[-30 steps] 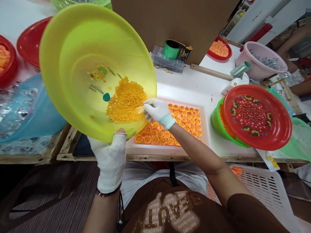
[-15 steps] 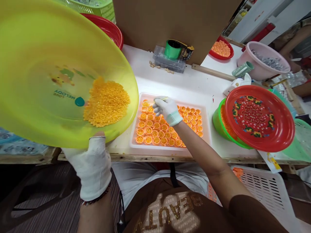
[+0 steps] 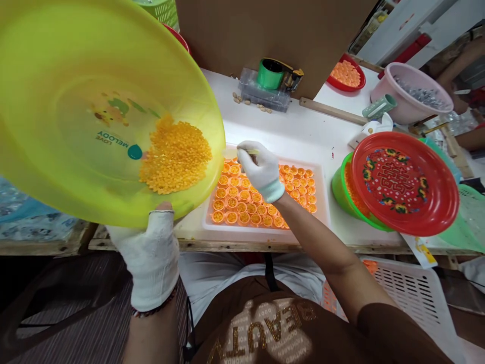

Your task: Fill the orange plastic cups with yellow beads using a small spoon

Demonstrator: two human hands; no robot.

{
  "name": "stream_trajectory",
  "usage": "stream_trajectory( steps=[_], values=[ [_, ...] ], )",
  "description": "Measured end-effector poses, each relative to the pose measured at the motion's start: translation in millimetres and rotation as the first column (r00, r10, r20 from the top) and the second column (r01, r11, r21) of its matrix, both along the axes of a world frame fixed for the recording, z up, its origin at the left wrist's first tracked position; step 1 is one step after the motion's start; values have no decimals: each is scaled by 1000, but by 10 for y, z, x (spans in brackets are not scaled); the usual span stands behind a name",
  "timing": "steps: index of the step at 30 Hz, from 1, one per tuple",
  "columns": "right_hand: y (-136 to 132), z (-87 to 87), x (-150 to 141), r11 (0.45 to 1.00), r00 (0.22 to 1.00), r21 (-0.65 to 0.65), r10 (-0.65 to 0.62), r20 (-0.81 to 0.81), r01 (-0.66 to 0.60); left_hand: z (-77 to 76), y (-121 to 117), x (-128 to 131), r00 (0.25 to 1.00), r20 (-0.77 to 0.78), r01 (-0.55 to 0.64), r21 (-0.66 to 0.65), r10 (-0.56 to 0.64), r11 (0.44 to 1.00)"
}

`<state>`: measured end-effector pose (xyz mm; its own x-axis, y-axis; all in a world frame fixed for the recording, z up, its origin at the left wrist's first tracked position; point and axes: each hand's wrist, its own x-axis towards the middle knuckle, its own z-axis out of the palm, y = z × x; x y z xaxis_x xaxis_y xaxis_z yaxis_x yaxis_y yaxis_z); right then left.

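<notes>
My left hand, in a white glove, grips the lower rim of a large yellow-green plastic basin, which is tilted toward me. A heap of small yellow-orange pellets lies in its lower right part. My gloved right hand is closed around a small pale-yellow scoop; only a bit of its handle shows. That hand is over the left half of a white tray, close to the basin's right rim. Rows of small orange cups fill the tray, many with yellow pellets inside.
Right of the tray, a red patterned plate leans over a green tub. Behind stand a tape roll, a cardboard panel and a pink basin. A white basket sits below the table edge, on the right.
The basin and my left hand have shifted right, so the rim covers the tray's upper left corner. My right hand has risen slightly and turned, drawing the scoop off the cups toward the basin.
</notes>
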<state>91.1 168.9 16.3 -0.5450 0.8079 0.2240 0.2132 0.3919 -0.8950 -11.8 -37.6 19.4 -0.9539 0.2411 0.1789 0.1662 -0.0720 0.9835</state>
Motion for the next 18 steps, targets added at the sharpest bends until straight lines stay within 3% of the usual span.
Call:
stream_trajectory(
  steps=[4, 9, 14, 16, 18],
  values=[
    [-125, 107, -153, 978, 998, -206, 47, 42, -37, 49, 77, 95, 995, 46, 90, 39, -92, 995],
    [-242, 31, -221, 802, 998, -596, 60, 27, -33, -79, 163, 163, 986, 86, 145, 19, -146, 989],
    [-125, 33, -18, 689, 992, -724, -73, -105, -26, -75, 141, 130, 981, 105, 157, 39, -160, 987],
    [-30, 35, 111, 685, 985, -728, -108, -132, -23, -31, 118, 103, 984, 100, 141, 50, -146, 989],
    [62, 7, 242, 718, 981, -696, -132, -139, -2, 7, 96, 73, 987, 92, 123, 59, -128, 991]
  ],
)
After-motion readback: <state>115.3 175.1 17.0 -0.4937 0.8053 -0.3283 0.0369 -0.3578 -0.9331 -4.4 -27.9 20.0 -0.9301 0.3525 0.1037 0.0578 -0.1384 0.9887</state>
